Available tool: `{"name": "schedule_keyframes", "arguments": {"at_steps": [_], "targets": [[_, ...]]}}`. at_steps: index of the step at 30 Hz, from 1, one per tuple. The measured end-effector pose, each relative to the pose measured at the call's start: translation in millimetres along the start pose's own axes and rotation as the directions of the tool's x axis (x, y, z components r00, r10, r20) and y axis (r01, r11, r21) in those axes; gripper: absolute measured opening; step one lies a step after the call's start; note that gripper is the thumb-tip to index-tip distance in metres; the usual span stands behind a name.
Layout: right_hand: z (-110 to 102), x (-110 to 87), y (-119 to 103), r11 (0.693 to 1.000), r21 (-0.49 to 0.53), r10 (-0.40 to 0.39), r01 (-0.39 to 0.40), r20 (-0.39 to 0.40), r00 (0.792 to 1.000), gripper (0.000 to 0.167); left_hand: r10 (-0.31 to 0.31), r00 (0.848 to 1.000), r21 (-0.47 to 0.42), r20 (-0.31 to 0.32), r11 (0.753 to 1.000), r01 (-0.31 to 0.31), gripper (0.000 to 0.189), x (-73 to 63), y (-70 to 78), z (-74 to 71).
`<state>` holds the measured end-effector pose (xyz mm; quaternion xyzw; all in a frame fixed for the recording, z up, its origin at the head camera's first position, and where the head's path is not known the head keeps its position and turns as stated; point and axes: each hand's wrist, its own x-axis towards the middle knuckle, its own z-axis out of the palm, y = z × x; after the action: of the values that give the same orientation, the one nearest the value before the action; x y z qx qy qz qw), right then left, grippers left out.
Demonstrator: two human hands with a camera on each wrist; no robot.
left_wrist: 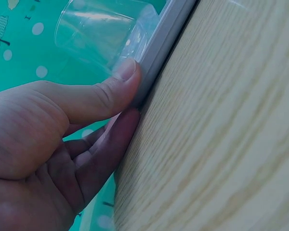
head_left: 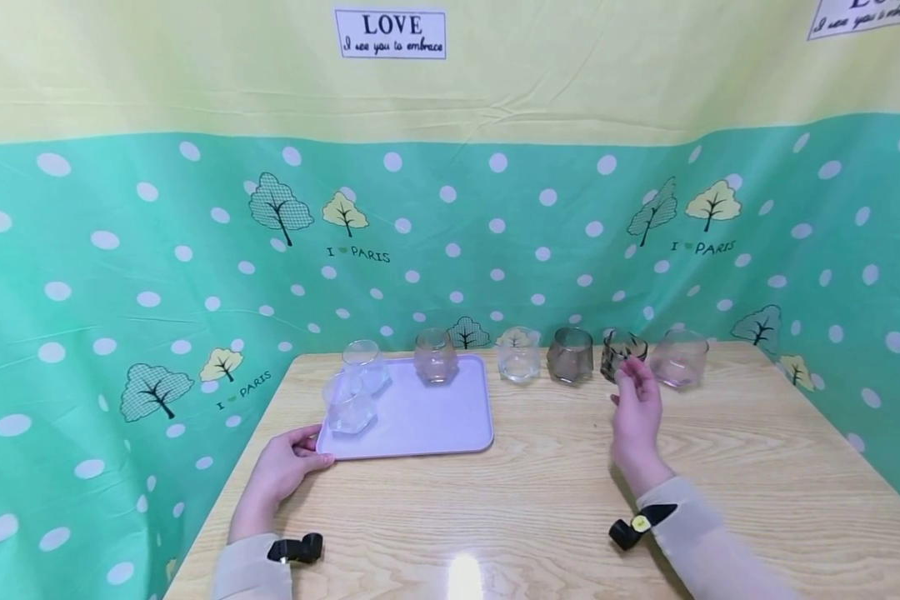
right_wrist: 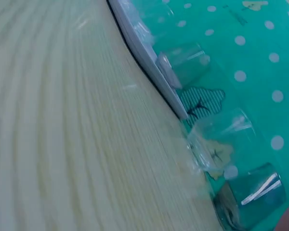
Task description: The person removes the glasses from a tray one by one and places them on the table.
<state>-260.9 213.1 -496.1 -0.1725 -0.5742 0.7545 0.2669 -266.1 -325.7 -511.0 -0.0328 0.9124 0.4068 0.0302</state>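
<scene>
My left hand (head_left: 283, 468) pinches the near left corner of a lilac tray (head_left: 420, 425), thumb on top of the rim and fingers beneath, as the left wrist view shows. On the tray stand two clear glasses, one near the front (head_left: 351, 412) and one behind it (head_left: 366, 367), plus a pinkish-brown glass (head_left: 436, 358) at the back. My right hand (head_left: 637, 417) is raised at a dark patterned glass (head_left: 612, 354), its loosely bent fingers overlapping the front of that glass in the head view. Only a blurred bit of this hand enters the right wrist view.
Right of the tray, along the table's back edge, stand a clear glass (head_left: 519, 358), a smoky grey glass (head_left: 570, 358) and, beyond the dark one, a pale pink glass (head_left: 680, 360). A green dotted curtain (head_left: 495, 250) hangs right behind the wooden table (head_left: 525, 500).
</scene>
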Motion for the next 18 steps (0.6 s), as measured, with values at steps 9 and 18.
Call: {"name": "schedule_keyframes", "arguments": {"at_steps": [9,18], "targets": [[27.7,-21.3,18.2,0.999,-0.027,-0.020,0.023,0.113,0.993,0.044,-0.004,1.000,-0.001,0.001,1.000,0.004,0.070,-2.1,1.7,0.7],[66.1,-38.5,34.6,0.997,-0.070,-0.023,0.042,0.256,0.966,0.039,0.003,1.000,-0.002,-0.005,1.000,-0.003,0.070,-2.2,2.6,-0.1]]}}
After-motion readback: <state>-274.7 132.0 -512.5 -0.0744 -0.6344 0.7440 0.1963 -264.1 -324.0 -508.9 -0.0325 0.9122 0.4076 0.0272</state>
